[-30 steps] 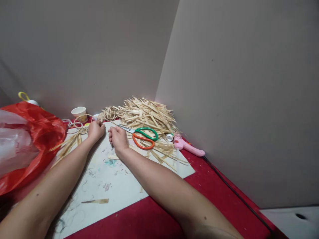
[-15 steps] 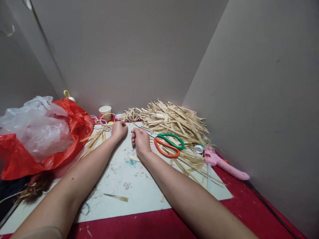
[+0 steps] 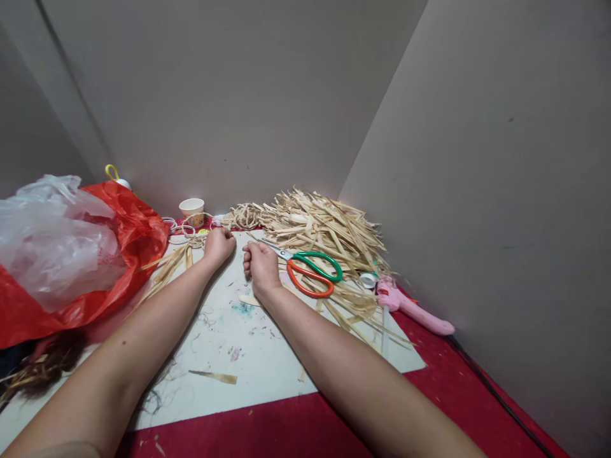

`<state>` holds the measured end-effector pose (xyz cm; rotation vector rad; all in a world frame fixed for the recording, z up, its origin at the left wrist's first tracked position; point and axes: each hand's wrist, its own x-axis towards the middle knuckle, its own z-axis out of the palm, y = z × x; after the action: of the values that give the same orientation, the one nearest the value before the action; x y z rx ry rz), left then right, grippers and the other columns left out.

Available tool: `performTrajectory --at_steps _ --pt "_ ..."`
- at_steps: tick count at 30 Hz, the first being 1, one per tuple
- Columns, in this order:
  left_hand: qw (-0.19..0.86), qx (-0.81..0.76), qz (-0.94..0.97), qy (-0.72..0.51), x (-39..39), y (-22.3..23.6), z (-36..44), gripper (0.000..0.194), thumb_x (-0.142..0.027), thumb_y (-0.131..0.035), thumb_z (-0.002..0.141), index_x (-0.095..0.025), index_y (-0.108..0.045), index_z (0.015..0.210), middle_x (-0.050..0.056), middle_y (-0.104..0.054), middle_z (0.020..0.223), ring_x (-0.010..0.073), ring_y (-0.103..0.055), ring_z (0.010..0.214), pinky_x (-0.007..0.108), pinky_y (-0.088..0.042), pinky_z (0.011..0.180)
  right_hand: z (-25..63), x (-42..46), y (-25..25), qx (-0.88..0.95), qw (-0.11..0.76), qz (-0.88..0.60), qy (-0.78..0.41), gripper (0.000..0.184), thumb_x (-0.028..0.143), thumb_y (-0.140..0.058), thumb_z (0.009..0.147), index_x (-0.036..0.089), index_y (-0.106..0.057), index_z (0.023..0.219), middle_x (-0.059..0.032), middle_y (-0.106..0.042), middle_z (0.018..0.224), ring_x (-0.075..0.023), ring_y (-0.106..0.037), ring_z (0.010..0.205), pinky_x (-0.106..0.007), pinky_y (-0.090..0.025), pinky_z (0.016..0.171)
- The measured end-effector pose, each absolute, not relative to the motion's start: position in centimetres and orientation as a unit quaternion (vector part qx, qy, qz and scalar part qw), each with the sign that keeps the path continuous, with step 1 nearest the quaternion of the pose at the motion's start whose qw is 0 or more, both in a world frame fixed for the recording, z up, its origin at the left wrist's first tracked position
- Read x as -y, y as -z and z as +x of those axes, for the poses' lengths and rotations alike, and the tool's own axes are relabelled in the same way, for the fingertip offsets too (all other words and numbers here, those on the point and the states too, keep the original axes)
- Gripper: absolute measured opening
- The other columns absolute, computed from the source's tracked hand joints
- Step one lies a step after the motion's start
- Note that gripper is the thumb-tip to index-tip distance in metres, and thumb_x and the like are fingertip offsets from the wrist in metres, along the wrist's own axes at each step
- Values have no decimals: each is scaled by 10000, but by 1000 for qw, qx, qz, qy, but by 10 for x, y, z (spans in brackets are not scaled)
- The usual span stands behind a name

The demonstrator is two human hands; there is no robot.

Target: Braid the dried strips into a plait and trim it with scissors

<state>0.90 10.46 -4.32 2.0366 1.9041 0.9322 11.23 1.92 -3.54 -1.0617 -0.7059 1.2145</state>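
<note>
My left hand (image 3: 219, 247) is closed over the far part of the white board (image 3: 267, 375), fingers curled away from me. Close by on its right, my right hand (image 3: 262, 267) is closed too, with a small gap between the two. Whatever the fingers hold is hidden or too fine to make out. Scissors (image 3: 312, 275) with one green and one orange handle lie just right of my right hand, blades pointing toward it. Flat dry straw strips (image 3: 165, 273) and white cord (image 3: 184, 230) lie left of my left hand.
A heap of dry straw strips (image 3: 324, 222) lies against the back wall beside a coil of twisted cord (image 3: 242, 216) and a paper cup (image 3: 192, 213). Red and clear plastic bags (image 3: 138, 229) fill the left. A pink glue gun (image 3: 413, 310) with a black cable (image 3: 501, 401) lies right.
The whole scene has slid slightly left in view as the head turned. Both hands stay closed, in nearly the same place over the board.
</note>
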Motion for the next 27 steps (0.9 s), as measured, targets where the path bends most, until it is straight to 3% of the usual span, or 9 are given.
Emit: performTrajectory --at_steps 15,27 --pt "117 -642 687 -322 -106 46 8 181 -175 -545 700 -132 -714 749 80 -715 756 167 -614 706 247 -419 664 112 -19 36 302 638 -463 -536 126 266 -501 756 172 -523 675 87 -451 449 -42 -362 334 -149 -222 307" --pt "119 -646 681 -323 -101 44 8 166 -148 -536 688 -135 -699 714 66 -691 701 158 -580 657 255 -398 633 112 -18 38 308 642 -462 -529 123 265 -506 753 167 -528 683 84 -451 459 -42 -366 344 -148 -243 311"
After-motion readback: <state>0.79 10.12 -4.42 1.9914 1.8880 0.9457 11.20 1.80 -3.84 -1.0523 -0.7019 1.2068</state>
